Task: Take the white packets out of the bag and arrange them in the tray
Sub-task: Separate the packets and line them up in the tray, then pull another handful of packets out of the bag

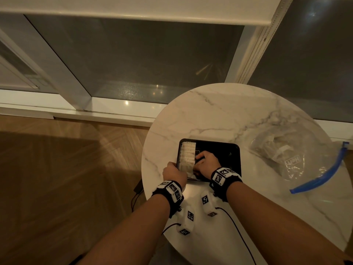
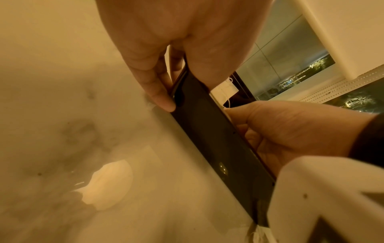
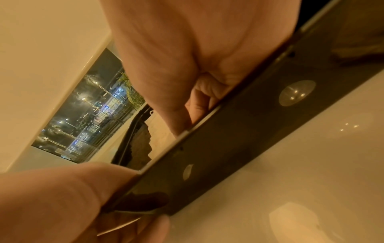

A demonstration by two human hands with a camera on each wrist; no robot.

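A black tray (image 1: pixel 219 150) sits on the round marble table (image 1: pixel 229 111). Along its left side lies a row of white packets (image 1: pixel 188 155). My left hand (image 1: pixel 174 172) grips the tray's near left corner, fingers outside the wall (image 2: pixel 207 131) and thumb over the rim. Inside the tray, my right hand (image 1: pixel 205 161) has its fingers curled at the row's right edge and pinches the nearest packet. The right wrist view shows the packets (image 3: pixel 162 129) beside that thumb. A clear bag (image 1: pixel 290 155) with a blue zip, more packets inside, lies to the right.
The tray's right half is bare black. White tagged blocks (image 1: pixel 188 219) with black cables lie near the table's front edge. A window wall stands behind the table, and wooden floor lies to the left with a dark plug and cord (image 1: pixel 138 186) on it.
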